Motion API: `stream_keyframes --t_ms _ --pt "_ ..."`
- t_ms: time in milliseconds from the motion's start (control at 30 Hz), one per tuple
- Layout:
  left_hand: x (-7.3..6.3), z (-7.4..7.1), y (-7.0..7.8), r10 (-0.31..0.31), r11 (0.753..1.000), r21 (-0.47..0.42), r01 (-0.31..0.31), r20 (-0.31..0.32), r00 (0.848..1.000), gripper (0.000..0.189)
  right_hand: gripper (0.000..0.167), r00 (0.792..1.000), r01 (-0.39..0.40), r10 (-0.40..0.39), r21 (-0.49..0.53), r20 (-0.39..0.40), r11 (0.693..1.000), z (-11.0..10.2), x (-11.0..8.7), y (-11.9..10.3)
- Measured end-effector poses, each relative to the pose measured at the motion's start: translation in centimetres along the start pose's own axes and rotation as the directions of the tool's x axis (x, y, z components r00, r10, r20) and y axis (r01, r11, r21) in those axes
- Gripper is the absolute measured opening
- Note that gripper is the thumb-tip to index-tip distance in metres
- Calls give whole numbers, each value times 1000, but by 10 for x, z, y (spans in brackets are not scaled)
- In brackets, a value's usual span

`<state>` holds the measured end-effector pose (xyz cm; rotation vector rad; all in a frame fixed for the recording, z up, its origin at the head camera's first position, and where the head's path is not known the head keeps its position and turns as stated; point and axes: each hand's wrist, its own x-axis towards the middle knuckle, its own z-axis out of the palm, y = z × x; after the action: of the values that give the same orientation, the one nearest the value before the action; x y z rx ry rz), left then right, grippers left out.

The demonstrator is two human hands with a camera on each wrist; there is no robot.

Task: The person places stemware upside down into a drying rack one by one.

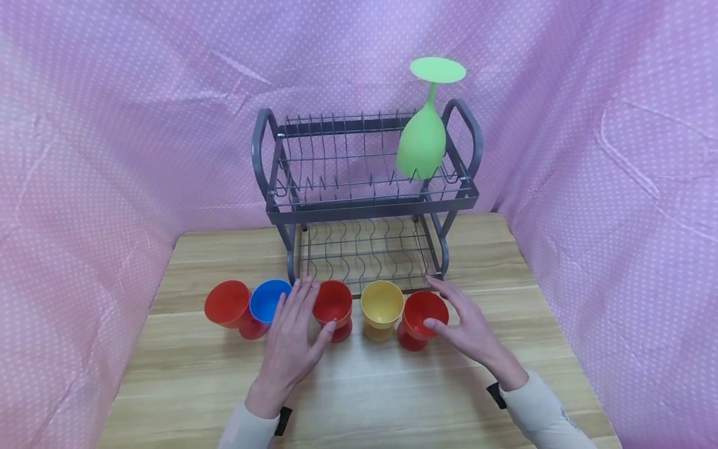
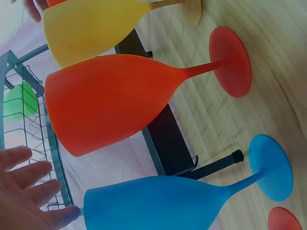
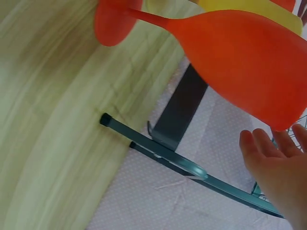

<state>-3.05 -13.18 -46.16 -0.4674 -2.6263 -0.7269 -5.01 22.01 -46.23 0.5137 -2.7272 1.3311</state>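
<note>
Upright plastic wine goblets stand in a row: a leftmost red goblet [image 1: 227, 304], a blue goblet [image 1: 269, 300], a middle red goblet [image 1: 332, 304], a yellow goblet [image 1: 382, 304] and a rightmost red goblet [image 1: 424, 313]. My left hand [image 1: 288, 352] hovers between the blue and middle red goblets, fingers extended; in the left wrist view one fingertip [image 2: 67, 214] is by the blue rim. My right hand [image 1: 472, 330] spreads thumb and fingers about the rightmost red goblet. In the right wrist view its fingers [image 3: 262, 142] are at that goblet's rim; contact is unclear.
Behind the row stands a dark two-tier dish rack [image 1: 373, 211]. On its upper tier, at the right, a green goblet [image 1: 422, 142] is upside down. The wooden table [image 1: 370, 399] is enclosed by pink dotted cloth [image 1: 101, 156].
</note>
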Motion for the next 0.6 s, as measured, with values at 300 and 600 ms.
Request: stream_keyframes --t_ms 300,600 --pt "-3 0 1 -8 1000 -6 8 8 1000 79 84 999 5 -7 33 54 999 4 -7 13" --pt "-4 1 0 -21 1000 -10 21 8 1000 81 92 998 -6 0 85 66 996 7 -13 29"
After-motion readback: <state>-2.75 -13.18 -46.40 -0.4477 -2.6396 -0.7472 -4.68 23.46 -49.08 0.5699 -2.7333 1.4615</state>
